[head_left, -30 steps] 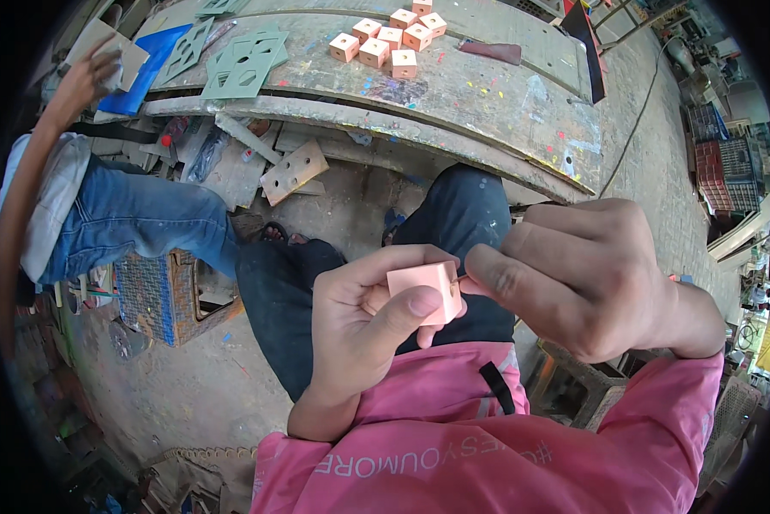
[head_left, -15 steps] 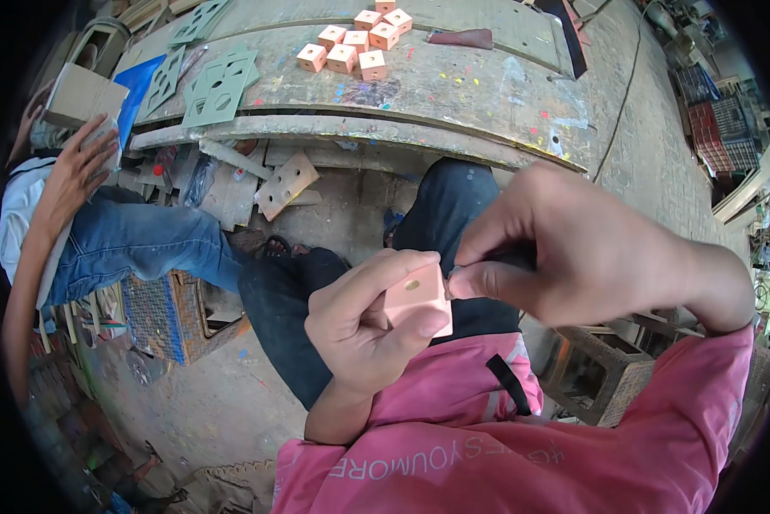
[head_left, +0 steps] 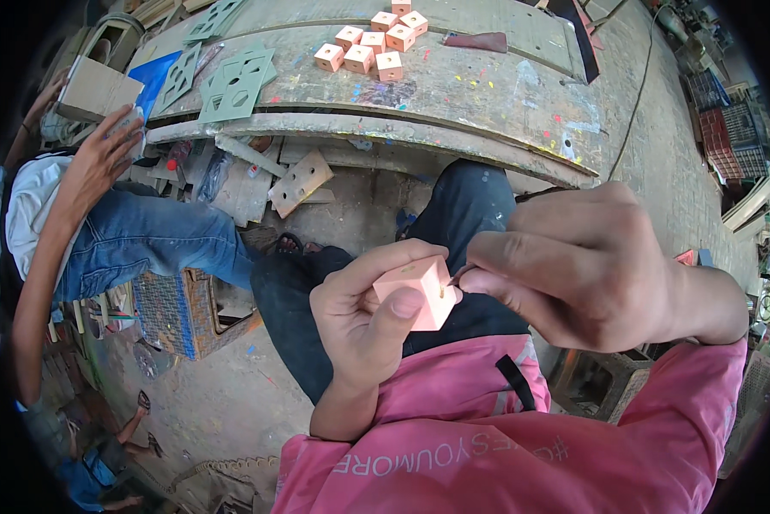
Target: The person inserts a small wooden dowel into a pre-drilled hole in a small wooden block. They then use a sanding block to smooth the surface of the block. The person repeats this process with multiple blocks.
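Observation:
My left hand (head_left: 359, 319) is closed round a pale pink wooden cube (head_left: 402, 291) with holes in its faces, held above my lap. The thumb presses the near face and the fingers wrap the far side. Close against the cube's right face, my right hand (head_left: 584, 267) pinches thumb and forefinger together at a hole. Something small and dark shows between those fingertips, mostly hidden. Several similar cubes (head_left: 373, 43) are grouped on the paint-spotted workbench (head_left: 316, 98) in front of me, with a dark red strip (head_left: 476, 41) to their right.
Green sheets with cut-out shapes (head_left: 237, 81) lie at the bench's left. Beyond them a co-worker's hand (head_left: 102, 154) rests by a wooden block (head_left: 98, 90). Under the bench leans a board with holes (head_left: 301, 182). A woven stool (head_left: 179, 313) stands left of my legs.
The cube has turned in my left hand, so its right face and hole show more. My right hand has drawn slightly right and down, its fingertips still at the cube. The view has shifted a little.

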`<act>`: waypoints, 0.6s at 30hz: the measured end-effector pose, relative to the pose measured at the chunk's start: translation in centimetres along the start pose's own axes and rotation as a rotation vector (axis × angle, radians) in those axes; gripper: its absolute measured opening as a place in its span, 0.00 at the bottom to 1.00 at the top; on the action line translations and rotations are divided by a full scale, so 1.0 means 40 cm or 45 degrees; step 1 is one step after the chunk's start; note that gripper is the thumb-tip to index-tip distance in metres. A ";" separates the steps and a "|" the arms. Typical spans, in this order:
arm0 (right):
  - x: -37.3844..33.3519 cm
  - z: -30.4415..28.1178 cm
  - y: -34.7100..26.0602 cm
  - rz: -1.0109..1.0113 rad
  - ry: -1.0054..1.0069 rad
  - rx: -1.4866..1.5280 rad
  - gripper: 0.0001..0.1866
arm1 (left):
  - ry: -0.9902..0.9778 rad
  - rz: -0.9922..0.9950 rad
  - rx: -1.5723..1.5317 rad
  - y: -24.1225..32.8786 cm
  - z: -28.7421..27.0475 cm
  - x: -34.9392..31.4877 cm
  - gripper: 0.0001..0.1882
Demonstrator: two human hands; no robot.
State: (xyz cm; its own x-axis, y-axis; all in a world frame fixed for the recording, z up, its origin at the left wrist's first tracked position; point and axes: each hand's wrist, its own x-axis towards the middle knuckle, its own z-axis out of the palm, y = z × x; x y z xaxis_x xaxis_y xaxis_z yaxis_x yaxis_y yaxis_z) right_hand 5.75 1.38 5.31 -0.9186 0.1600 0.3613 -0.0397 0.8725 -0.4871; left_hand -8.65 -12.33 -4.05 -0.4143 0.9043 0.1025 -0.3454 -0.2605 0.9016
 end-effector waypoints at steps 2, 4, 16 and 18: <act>0.004 0.008 0.003 -0.080 0.001 -0.090 0.09 | 0.011 -0.010 0.022 0.008 0.004 -0.002 0.25; 0.004 0.014 -0.001 -0.138 -0.014 -0.218 0.10 | 0.017 -0.027 0.006 0.007 -0.001 -0.003 0.24; 0.035 -0.020 0.008 1.133 -0.402 1.030 0.06 | 0.013 0.630 0.227 -0.049 0.016 0.034 0.33; 0.052 -0.030 0.018 1.256 -0.381 1.281 0.09 | -0.031 0.618 0.193 -0.063 -0.004 0.029 0.35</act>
State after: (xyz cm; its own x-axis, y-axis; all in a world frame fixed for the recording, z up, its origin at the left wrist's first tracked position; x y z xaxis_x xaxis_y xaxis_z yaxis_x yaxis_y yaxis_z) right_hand 4.30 2.89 6.69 -0.7759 0.2835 -0.5635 0.5094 -0.2454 -0.8248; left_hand -8.40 -10.68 -6.26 -0.4763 0.6994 0.5330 0.0088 -0.6023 0.7982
